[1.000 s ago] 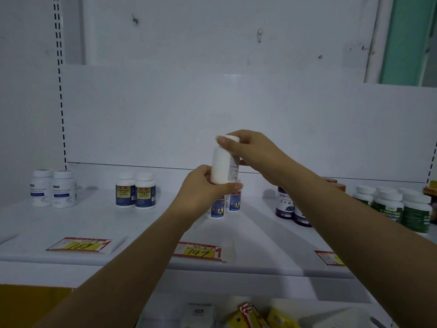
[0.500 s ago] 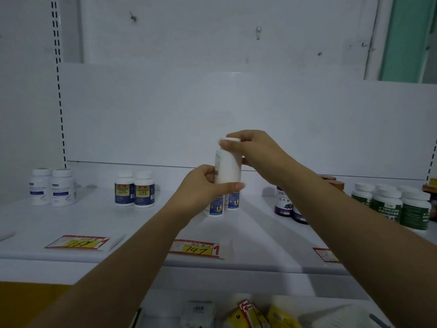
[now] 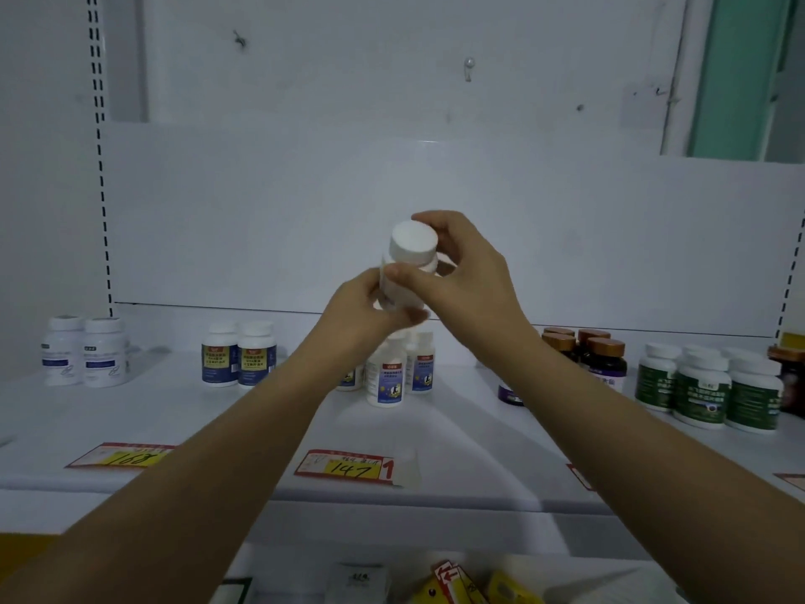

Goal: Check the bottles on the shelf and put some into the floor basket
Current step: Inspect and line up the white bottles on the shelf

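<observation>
**Bottle (image 3: 407, 272) gripped by both hands above the middle of the shelf (image 3: 457, 429)**

Nearest the camera, along the bottom edge of the frame, a lower level holds a white box and yellow and red packets (image 3: 453, 581), only partly in view. Two bare forearms rise from the lower corners towards the centre.

Above that, the white shelf's front lip carries paper price tags: one marked 147 (image 3: 348, 466) at lower centre and one (image 3: 126, 456) at lower left, with the corners of others at lower right.

In the centre of the frame the white bottle is off the shelf and tilted, its round white cap facing the camera. The left hand (image 3: 366, 311) wraps its curled fingers round the lower body. The right hand (image 3: 466, 276) clasps the upper part, thumb laid across the front just under the cap and fingers curled behind it.

Further back, bottles stand upright in groups on the shelf. Directly below and behind the hands is a cluster with blue labels (image 3: 385, 377). To its left is a pair with blue and yellow labels (image 3: 239, 359), and at far left a pair of plain white ones (image 3: 85, 350). To the right are dark bottles with brown caps (image 3: 596, 355), partly hidden by the right forearm, then white-capped bottles with green labels (image 3: 705, 390).

Behind everything is a white back panel (image 3: 392, 220), with slotted uprights at either side and a green strip (image 3: 740, 71) at upper right.
</observation>
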### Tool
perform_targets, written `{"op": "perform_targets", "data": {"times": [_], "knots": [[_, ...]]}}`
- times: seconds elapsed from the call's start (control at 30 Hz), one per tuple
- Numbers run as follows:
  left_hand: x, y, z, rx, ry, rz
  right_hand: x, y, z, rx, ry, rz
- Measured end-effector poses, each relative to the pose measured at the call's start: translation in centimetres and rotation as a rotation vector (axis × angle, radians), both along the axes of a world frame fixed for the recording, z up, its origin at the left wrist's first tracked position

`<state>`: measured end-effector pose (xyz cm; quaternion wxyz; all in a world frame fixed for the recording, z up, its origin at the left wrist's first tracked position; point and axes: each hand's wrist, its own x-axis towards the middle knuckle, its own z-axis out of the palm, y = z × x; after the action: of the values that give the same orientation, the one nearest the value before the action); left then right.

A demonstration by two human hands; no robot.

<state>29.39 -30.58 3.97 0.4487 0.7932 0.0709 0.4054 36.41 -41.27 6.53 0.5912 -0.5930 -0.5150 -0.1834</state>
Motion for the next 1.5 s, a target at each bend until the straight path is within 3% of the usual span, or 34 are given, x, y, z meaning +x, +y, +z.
{"op": "perform_targets", "data": {"times": [0.13, 0.27, 0.4, 0.53, 0.67, 0.8, 0.9, 0.97, 1.13, 1.2, 1.33, 1.5], "knots": [[0.2, -0.5, 2.2, 0.221, -0.142, 0.083, -0.6, -0.3, -1.4, 0.215, -0.367, -0.079], [0.2, -0.9, 2.7, 0.295, -0.188, 0.093, -0.4, -0.4, -1.7, 0.303, -0.403, -0.095], [-0.3, -0.6, 3.0, 0.204, -0.170, 0.028, -0.7, -0.8, -0.3, 0.283, -0.272, 0.004], [-0.9, -0.8, 3.3, -0.109, -0.193, -0.189, -0.7, -0.8, 3.1, 0.261, 0.096, 0.097], [-1.4, -1.4, 3.6, -0.430, 0.091, -0.311, 0.1, -0.4, 6.3, -0.142, 0.363, -0.098], [-2.1, -1.6, 2.9, -0.607, 0.359, -0.366, 0.2, -0.8, 6.5, -0.542, 0.483, -0.067], [-1.9, -1.8, 2.0, -0.544, 0.350, -0.256, 1.1, -0.8, 5.5, -0.549, 0.466, -0.015], [-1.3, -1.8, 1.5, -0.382, 0.309, -0.040, 1.6, -0.8, 5.1, -0.530, 0.457, 0.041], [-0.1, -2.8, -0.5, 0.064, 0.183, 0.431, 1.3, -0.2, 3.9, -0.528, 0.328, -0.065], [0.3, -3.2, -0.9, 0.093, 0.194, 0.419, 1.4, 0.1, 3.3, -0.460, 0.289, -0.098], [0.2, -3.5, -1.0, -0.041, 0.240, 0.148, 2.2, -0.3, 2.7, -0.411, 0.219, -0.100], [-0.4, -3.1, -1.7, -0.112, 0.200, 0.052, 2.9, -1.0, 1.8, -0.401, 0.337, 0.156]]}}
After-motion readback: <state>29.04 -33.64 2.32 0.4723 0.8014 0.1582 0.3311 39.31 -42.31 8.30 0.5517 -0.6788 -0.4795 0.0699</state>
